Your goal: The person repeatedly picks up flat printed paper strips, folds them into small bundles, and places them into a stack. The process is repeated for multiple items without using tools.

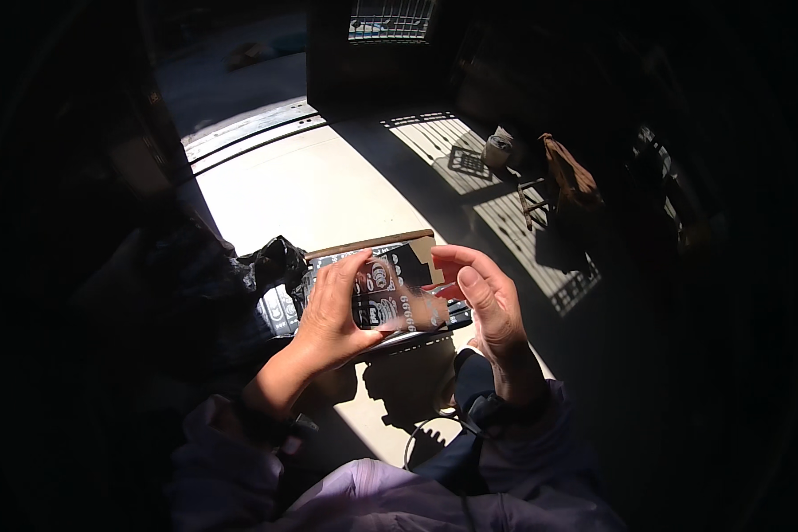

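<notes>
My left hand (pixel 329 312) grips a glossy dark carton (pixel 382 299) with white printing, its thumb at the near edge and its fingers at the far edge. Sunlight reflects off the carton's face. Beside the carton's right end, my right hand (pixel 499 309) is curved with thumb and fingers apart, holding nothing that I can see. Under both hands lie more dark printed pieces (pixel 461 318) and a strip of brown cardboard (pixel 423 250), along a wooden edge (pixel 372 245). To the left, a crumpled black plastic bag (pixel 276 256) adjoins printed packaging (pixel 278 309).
Bright sun falls on the pale floor (pixel 299 179) towards a doorway sill (pixel 253 130). At right stand a pail-like container (pixel 497 151) and a small wooden stool (pixel 534 205) near brown cloth (pixel 568 173). A thin cable (pixel 409 442) loops near my lap. Deep shadow hides both sides.
</notes>
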Demonstrator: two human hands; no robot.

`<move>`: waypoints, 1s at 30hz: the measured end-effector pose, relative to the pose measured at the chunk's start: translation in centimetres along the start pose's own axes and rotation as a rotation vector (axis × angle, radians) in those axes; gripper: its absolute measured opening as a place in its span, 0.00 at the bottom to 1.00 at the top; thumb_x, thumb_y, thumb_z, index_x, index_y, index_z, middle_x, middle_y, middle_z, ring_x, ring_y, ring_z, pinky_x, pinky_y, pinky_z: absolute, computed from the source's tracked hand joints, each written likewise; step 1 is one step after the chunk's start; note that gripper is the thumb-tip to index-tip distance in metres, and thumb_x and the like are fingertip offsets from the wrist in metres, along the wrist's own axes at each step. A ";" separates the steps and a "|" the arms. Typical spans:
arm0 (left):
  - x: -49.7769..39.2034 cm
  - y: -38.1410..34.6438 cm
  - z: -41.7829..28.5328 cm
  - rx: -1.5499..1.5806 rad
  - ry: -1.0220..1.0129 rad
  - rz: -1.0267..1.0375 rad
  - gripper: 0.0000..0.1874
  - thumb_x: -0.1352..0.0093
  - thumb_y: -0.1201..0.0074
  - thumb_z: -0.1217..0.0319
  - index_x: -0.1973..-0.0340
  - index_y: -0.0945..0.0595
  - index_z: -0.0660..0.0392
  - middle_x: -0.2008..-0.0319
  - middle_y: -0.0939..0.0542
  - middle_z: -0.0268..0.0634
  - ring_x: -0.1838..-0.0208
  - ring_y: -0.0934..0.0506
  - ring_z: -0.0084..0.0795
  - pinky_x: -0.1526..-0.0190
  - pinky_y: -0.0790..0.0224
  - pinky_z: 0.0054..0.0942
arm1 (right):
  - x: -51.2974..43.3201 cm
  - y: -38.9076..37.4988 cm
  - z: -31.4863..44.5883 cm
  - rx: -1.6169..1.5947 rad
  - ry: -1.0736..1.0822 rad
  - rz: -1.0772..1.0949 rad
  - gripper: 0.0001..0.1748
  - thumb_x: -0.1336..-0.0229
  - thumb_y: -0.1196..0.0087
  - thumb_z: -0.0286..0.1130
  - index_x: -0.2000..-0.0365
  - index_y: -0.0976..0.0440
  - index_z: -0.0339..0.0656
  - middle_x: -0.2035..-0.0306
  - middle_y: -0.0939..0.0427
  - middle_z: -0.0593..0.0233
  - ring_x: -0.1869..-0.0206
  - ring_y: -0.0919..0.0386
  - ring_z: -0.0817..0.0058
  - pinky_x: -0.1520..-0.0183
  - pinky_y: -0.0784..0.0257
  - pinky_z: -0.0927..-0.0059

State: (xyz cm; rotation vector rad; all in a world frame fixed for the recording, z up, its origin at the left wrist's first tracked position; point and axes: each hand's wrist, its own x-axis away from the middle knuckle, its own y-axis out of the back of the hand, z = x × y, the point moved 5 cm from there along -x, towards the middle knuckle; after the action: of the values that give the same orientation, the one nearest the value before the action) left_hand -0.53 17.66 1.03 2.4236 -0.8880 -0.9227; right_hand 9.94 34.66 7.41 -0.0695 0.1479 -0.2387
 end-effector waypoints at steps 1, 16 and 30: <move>0.1 0.0 0.0 -0.055 -0.035 0.009 0.58 0.52 0.23 0.65 0.29 0.40 0.56 0.39 0.29 0.46 0.38 0.30 0.49 0.35 0.36 0.44 | 0.1 0.2 0.1 -0.019 -0.044 0.033 0.24 0.27 0.48 0.41 0.42 0.28 0.33 0.46 0.22 0.58 0.49 0.21 0.75 0.50 0.26 0.74; 0.1 1.7 -0.2 -0.293 -0.119 -0.001 0.49 0.50 0.31 0.73 0.32 0.35 0.57 0.39 0.30 0.46 0.37 0.32 0.49 0.34 0.38 0.46 | 0.5 2.1 -3.8 -0.022 -0.280 -0.086 0.16 0.29 0.44 0.38 0.56 0.19 0.34 0.64 0.17 0.66 0.62 0.18 0.78 0.63 0.24 0.78; 0.7 3.1 0.1 -0.440 -0.172 -0.015 0.40 0.42 0.33 0.68 0.34 0.31 0.55 0.40 0.27 0.44 0.36 0.31 0.47 0.31 0.40 0.47 | 0.2 -0.3 -4.4 0.035 -0.399 -0.004 0.21 0.39 0.39 0.20 0.46 0.26 0.29 0.58 0.17 0.65 0.58 0.19 0.81 0.55 0.21 0.76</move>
State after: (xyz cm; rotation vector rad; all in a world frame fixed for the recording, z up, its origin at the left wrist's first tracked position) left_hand -1.50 15.00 2.35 2.0010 -0.6395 -1.2036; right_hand 9.37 34.11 3.06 -0.0818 -0.2530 -0.2274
